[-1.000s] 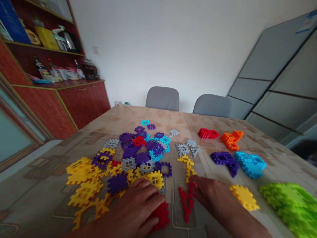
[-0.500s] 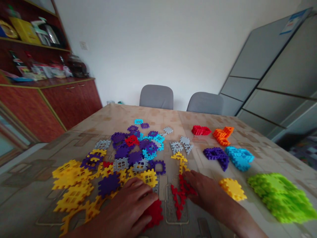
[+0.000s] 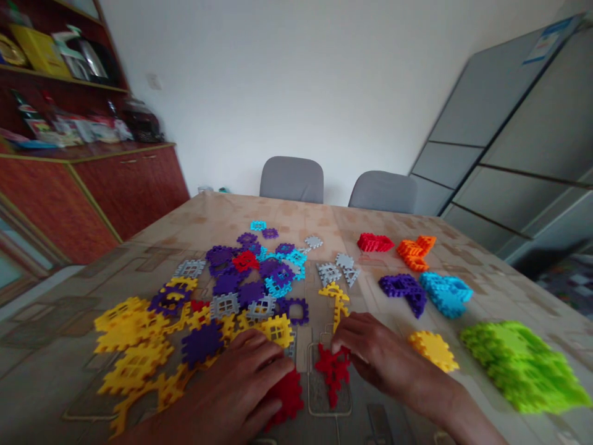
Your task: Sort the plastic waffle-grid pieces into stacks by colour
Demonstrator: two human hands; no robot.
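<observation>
Close to the table's near side, my left hand (image 3: 236, 386) is curled over a red toothed square building piece (image 3: 288, 395), thumb and fingers round its left part. My right hand (image 3: 373, 349) pinches the upper end of some red triangular building pieces (image 3: 332, 371), which overlap on the table. Part of them is hidden under its fingertips. Just beyond it, yellow triangular pieces (image 3: 336, 293) form a short line. A mixed heap of purple pieces (image 3: 227, 281) and yellow pieces (image 3: 139, 364) spreads beyond and left of my left hand.
On the right lie sorted groups: green pieces (image 3: 523, 368), a yellow piece (image 3: 433, 350), light blue pieces (image 3: 447, 293), purple pieces (image 3: 403, 290), orange pieces (image 3: 417, 252) and red pieces (image 3: 374, 241). Grey pieces (image 3: 328, 272) lie near the middle. Two chairs (image 3: 291, 179) stand at the far edge.
My right hand has lifted slightly and drawn its fingers together on the red triangles, bringing them closer into an overlap. My left hand stays on the red square.
</observation>
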